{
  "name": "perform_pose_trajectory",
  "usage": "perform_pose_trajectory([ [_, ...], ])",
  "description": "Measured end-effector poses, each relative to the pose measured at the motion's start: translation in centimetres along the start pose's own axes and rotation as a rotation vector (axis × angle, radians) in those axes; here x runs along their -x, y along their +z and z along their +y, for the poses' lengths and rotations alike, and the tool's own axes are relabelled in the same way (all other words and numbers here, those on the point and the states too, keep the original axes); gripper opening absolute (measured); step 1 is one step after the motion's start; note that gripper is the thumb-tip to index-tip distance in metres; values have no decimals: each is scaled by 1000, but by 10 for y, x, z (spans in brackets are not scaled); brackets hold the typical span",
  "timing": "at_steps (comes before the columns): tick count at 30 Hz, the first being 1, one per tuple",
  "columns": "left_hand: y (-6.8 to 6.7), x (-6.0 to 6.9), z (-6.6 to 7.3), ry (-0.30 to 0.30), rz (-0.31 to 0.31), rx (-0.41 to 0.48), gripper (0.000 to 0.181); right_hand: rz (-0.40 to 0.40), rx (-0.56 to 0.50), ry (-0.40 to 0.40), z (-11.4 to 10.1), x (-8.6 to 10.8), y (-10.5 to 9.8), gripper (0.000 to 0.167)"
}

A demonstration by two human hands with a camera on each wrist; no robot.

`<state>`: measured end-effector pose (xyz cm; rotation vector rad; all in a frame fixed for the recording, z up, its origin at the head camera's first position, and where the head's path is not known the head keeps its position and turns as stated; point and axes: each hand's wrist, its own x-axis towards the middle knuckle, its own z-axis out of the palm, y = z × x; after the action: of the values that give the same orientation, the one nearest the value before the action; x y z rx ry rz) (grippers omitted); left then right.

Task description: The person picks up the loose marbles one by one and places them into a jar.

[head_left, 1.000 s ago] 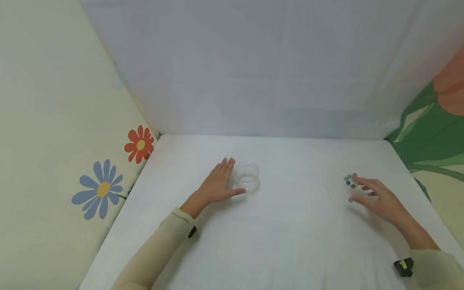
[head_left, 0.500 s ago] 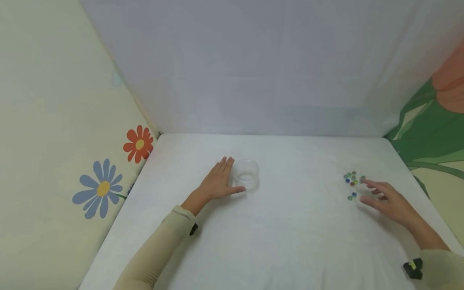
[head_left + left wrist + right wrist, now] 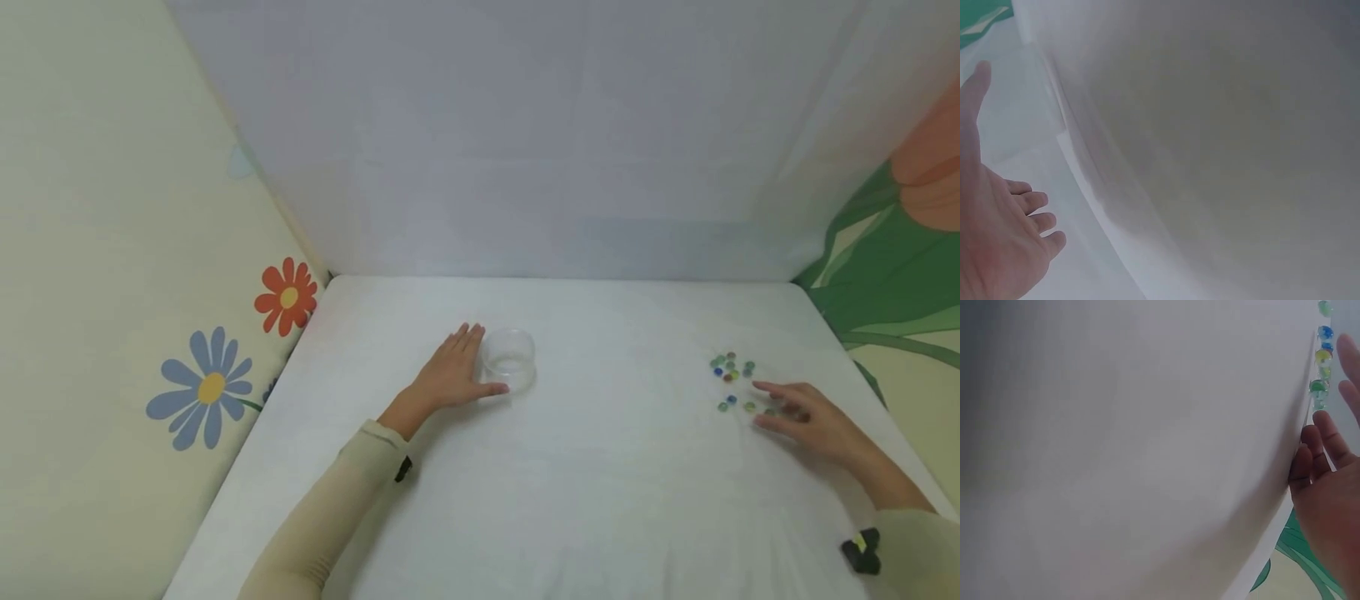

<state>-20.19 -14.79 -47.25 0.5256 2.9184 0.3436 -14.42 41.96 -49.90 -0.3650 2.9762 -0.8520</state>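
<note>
In the head view a clear round plastic container [image 3: 509, 360] stands on the white table. My left hand [image 3: 452, 375] lies along its left side, fingers straight and thumb reaching across its front. The left wrist view shows that hand [image 3: 1007, 231] with the thumb apart from the fingers. Several small glass marbles [image 3: 727, 377], green, blue, red and yellow, lie at the right. Just right of them is my right hand [image 3: 813, 423], thumb and index finger apart, the other fingers loosely bent. One green marble [image 3: 770, 411] sits close by its thumb. In the right wrist view the marbles [image 3: 1324, 358] appear beyond the fingertips, none gripped.
A white cloth covers the table [image 3: 600, 475]. At the back rises a white sheet [image 3: 562, 150]. Flower-patterned panels stand to the left [image 3: 112, 250] and right [image 3: 900, 275]. Dark bands sit on both wrists.
My right hand has drawn back to the right, away from the marbles. More marbles now lie apart on the table near it. My left hand and the container stay in place.
</note>
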Motion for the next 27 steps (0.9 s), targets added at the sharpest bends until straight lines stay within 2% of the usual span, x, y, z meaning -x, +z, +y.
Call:
perform_pose_trajectory([
  [6,1,0,-1,0,-4,25,120,-36,-19,28,4,2,-1,60],
  [13,3,-3,-3,9,7,38,121,-136,-63,133,7,1,-2,69],
  [16,3,-4,-2,14,7,33,120,-162,-74,148,10,1,-2,69],
  [22,-1,-4,0,8,-14,19,119,-173,-73,154,13,-1,-1,66],
  [27,-7,-1,4,5,-26,22,118,-135,-65,150,14,-1,-2,58],
])
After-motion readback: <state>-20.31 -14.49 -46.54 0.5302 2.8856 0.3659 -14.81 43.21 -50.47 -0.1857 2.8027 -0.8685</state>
